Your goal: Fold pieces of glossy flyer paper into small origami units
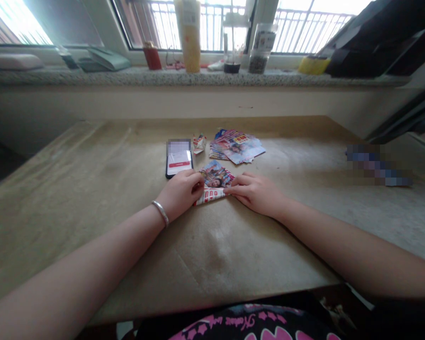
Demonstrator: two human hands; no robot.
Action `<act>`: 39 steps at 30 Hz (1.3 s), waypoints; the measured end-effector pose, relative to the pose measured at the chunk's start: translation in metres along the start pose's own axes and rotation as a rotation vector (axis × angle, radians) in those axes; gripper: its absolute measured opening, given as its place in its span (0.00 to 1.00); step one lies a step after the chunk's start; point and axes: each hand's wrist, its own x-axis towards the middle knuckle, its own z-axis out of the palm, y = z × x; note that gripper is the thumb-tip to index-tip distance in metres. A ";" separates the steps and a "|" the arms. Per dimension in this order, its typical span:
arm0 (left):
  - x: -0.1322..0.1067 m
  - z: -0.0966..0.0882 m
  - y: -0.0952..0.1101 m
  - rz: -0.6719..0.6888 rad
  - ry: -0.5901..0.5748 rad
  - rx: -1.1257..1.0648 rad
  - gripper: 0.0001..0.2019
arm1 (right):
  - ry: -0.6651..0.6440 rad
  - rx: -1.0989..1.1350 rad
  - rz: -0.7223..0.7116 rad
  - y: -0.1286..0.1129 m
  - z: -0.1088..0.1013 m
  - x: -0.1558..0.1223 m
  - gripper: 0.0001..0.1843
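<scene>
A colourful printed paper sheet [216, 179], partly folded, lies on the table [92, 189] between my hands. My left hand [180, 192], with a silver bracelet on the wrist, rests curled at the sheet's left edge and pinches the fold. My right hand [255, 192] lies on the sheet's right side, its fingers held together and pressing the folded edge down. Just beyond my left hand lies a phone [179, 163] with its screen lit. A small folded paper piece [199, 143] and a stack of printed sheets [237, 146] sit farther back.
A stone windowsill [127, 78] runs along the back with a tall yellow bottle [191, 38], a red cup [152, 57], a glass jar [262, 47] and other items. A dark object [375, 42] leans at the far right. A blurred item [378, 165] lies right.
</scene>
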 end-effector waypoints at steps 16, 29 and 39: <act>-0.009 -0.002 0.002 0.276 -0.077 0.111 0.14 | 0.009 -0.020 -0.029 0.018 -0.002 -0.006 0.15; -0.009 -0.003 0.011 0.248 -0.105 0.237 0.15 | 0.004 -0.083 -0.034 0.012 -0.002 -0.005 0.17; -0.010 -0.009 0.012 0.259 -0.098 0.285 0.15 | 0.049 -0.034 -0.034 0.013 0.002 -0.002 0.15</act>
